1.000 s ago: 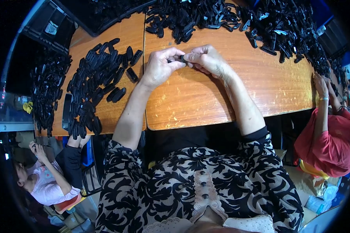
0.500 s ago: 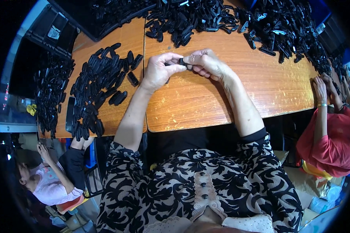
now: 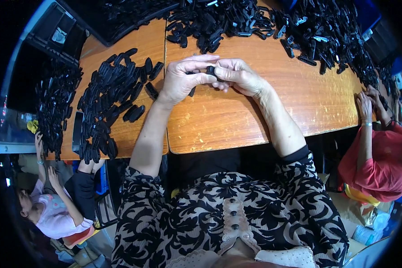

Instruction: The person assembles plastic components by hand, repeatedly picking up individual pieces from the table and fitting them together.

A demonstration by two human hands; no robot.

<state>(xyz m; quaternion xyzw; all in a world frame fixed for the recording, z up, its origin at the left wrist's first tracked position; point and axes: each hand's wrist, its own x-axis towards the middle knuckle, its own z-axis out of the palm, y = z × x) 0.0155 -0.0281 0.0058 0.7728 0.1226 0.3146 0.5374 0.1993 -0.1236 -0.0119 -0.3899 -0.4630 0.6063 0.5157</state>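
Both my hands meet over the wooden table, fingers closed around a small black plastic part point(image 3: 211, 70). My left hand point(image 3: 183, 80) pinches it from the left between thumb and fingers. From the other side, the thumb of my right hand point(image 3: 241, 77) presses against the part's edge. Much of the part is hidden by my fingers. Another dark piece point(image 3: 192, 91) shows just below my left hand. Left of that hand lies a loose heap of long black plastic parts point(image 3: 116, 85).
Big piles of black parts cover the table's far side point(image 3: 223, 22) and far right point(image 3: 326, 35). A black tray point(image 3: 116, 40) stands at the far left. A person in pink point(image 3: 58, 214) sits at left, another in red point(image 3: 375, 161) at right. A seam divides the wooden tabletop point(image 3: 219, 120).
My right hand has turned slightly, its thumb now lower on the part, and my left fingers have straightened. At left, the person in pink has raised a hand toward the pile.
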